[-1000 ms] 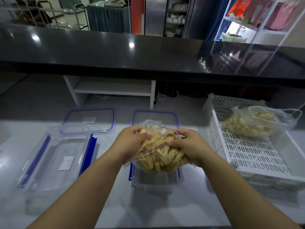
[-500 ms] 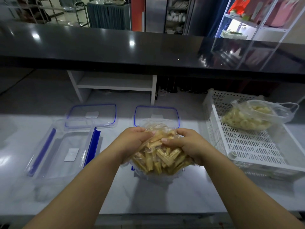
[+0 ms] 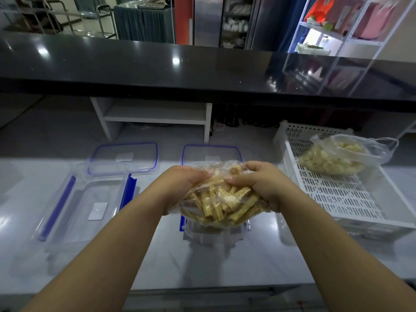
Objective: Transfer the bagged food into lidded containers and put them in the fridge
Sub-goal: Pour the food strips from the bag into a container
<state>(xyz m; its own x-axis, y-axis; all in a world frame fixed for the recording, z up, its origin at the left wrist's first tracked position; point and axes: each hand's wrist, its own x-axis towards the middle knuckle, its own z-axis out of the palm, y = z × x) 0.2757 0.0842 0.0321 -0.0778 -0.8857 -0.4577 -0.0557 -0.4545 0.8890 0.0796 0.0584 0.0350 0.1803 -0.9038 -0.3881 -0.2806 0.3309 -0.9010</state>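
Your left hand (image 3: 182, 188) and right hand (image 3: 264, 188) pinch the stick-filled bag (image 3: 221, 204); open its top, apparently knotted, low over the container (image 3: 212, 238).

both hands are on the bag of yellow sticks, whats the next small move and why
Probably pull open the top of the bag. The left hand and right hand both pinch it there, the sticks are inside it, and the container sits right below with its lid off.

The bag (image 3: 222, 199) hides most of the container (image 3: 202, 237) beneath it.
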